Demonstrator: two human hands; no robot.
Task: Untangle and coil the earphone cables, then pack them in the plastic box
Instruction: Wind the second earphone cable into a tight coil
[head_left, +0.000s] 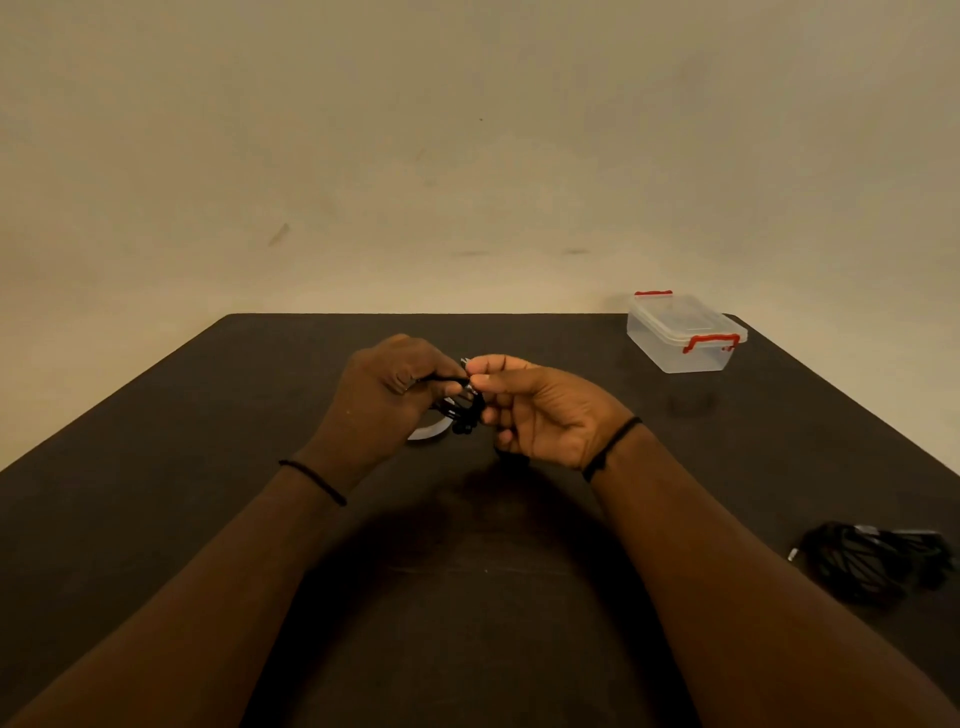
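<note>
Plain beige plaster wall (467, 156) w/ a few dark scuffs, well beyond the grip. Dark brown matte flat tabletop (260, 395) under & around the grip, far edge touching wall. Light dim, warm yellowish.

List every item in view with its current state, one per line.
Plastic box: lid on, red clips down, far right of table.
Earphone cable: held above the table between both hands.
Left hand: pinching the cable.
Right hand: pinching the cable.
Cable pile: tangled, lying untouched at right edge.
</note>
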